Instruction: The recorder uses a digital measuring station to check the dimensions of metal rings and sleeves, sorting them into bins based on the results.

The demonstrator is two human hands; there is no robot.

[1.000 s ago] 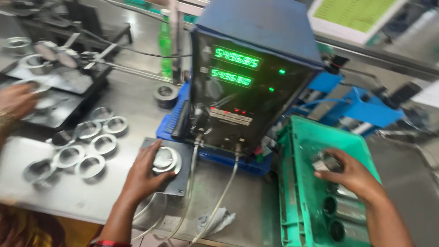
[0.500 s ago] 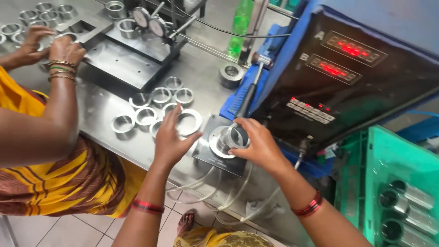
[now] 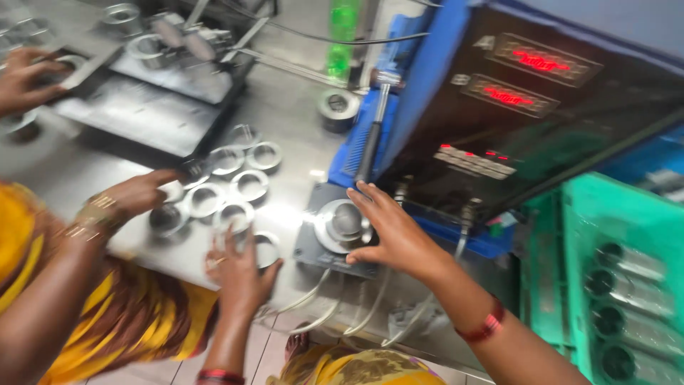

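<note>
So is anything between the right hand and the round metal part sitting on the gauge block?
Nothing visible. The right hand is already at the round metal part on the gauge block, fingers curved around its right side. The left hand is on a metal ring beside the block, clear of it.

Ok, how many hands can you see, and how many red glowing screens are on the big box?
Wearer's hands: 2, left hand and right hand
Co-worker's hands: 2
Red glowing screens: 2
Total: 6

Rings (image 3: 235,182) on table (image 3: 292,121) left of gauge block (image 3: 342,228); meter box (image 3: 541,114) behind, crate (image 3: 605,214) far right.
</note>
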